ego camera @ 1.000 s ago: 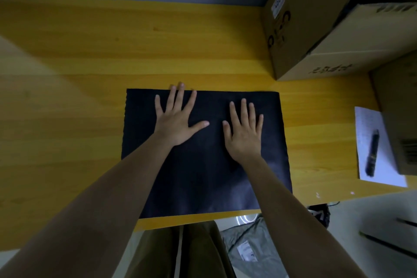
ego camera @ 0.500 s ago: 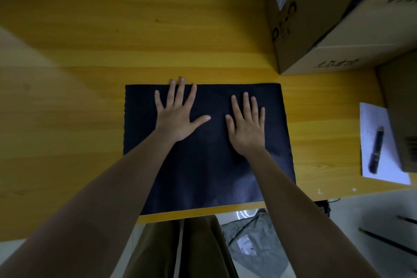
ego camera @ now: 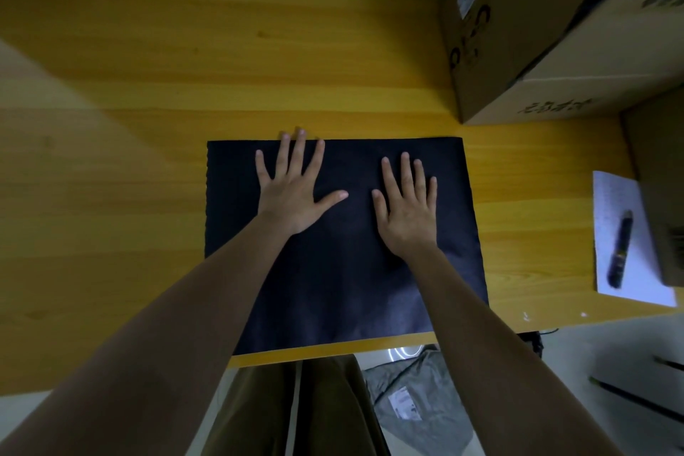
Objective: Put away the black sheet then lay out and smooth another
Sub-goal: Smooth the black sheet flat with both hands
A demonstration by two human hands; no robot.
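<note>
A black rectangular sheet (ego camera: pixel 344 270) lies flat on the yellow wooden table (ego camera: pixel 129 159), its near edge close to the table's front edge. My left hand (ego camera: pixel 294 187) rests palm down on the sheet's upper left part, fingers spread, with the fingertips just over the far edge. My right hand (ego camera: pixel 405 204) lies palm down on the upper right part, fingers apart. Neither hand holds anything. My forearms cover parts of the sheet's near half.
Stacked cardboard boxes (ego camera: pixel 547 33) stand at the back right of the table. A white paper (ego camera: pixel 625 241) with a dark pen (ego camera: pixel 620 250) on it lies at the right edge. A grey bag (ego camera: pixel 418 392) lies on the floor below.
Both hands stay flat on the sheet and have crept slightly toward its far edge. The view has shifted a little, the sheet itself has not visibly moved.
</note>
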